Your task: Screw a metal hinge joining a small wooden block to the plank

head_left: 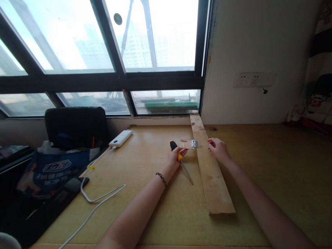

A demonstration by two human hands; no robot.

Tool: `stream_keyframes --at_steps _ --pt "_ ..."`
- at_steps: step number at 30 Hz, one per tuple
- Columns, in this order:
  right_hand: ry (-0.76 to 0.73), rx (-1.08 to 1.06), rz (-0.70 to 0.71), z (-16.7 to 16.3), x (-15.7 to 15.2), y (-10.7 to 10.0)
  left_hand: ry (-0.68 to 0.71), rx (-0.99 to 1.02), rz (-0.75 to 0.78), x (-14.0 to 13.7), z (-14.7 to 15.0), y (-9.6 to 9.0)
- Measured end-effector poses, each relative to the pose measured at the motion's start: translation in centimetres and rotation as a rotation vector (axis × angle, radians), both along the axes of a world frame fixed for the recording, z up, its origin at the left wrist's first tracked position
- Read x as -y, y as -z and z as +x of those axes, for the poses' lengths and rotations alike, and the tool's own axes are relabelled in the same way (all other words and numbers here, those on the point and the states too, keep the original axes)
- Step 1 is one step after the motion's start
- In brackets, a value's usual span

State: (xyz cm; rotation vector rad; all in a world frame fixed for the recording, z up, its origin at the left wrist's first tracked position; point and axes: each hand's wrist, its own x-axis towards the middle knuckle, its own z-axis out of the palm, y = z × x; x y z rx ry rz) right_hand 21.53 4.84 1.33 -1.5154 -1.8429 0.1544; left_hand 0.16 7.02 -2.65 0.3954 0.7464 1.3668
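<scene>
Head view: a metal hinge (194, 144) is lying just beyond and to the right of the left hand (174, 155), spanning the seam between a small wood piece (185, 144) and a long board (216, 183). It is looking placed, so the work is seemingly partway along; whether any screws are seated is staying unclear, since its dark spots could be holes or heads. The left hand is curling around a screwdriver (180, 157), whose tip is pointing away from the hinge, so no screw is being driven. Right of the hinge, the right hand (218, 148) is bunching its fingertips at the board's edge; I cannot tell whether they are pinching something tiny or touching the wood. The left fingers are partly hiding the small piece's near end. Farther left of both hands, a power bank (120, 138) is resting on the table (155, 214). The frame is cutting off 2 forearms and, at lower left, a white object (9, 240).
</scene>
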Motion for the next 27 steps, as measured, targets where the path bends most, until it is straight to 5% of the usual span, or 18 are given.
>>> stream_keyframes --at_steps 5,11,20,27 --pt "-0.073 0.286 0.013 -4.7 -1.8 -0.3 -0.022 -0.004 -0.004 -0.2 -0.1 0.1" --pt "-0.032 0.451 0.049 -5.4 -1.6 0.4 -0.034 0.007 -0.012 -0.5 -0.1 0.4" --pt "-0.039 0.321 0.041 -4.9 -2.3 1.1 -0.038 0.004 -0.016 -0.3 0.0 0.3" --pt "-0.009 -0.124 0.161 -4.8 -2.9 1.2 -0.015 0.021 0.033 -0.2 0.0 0.6"
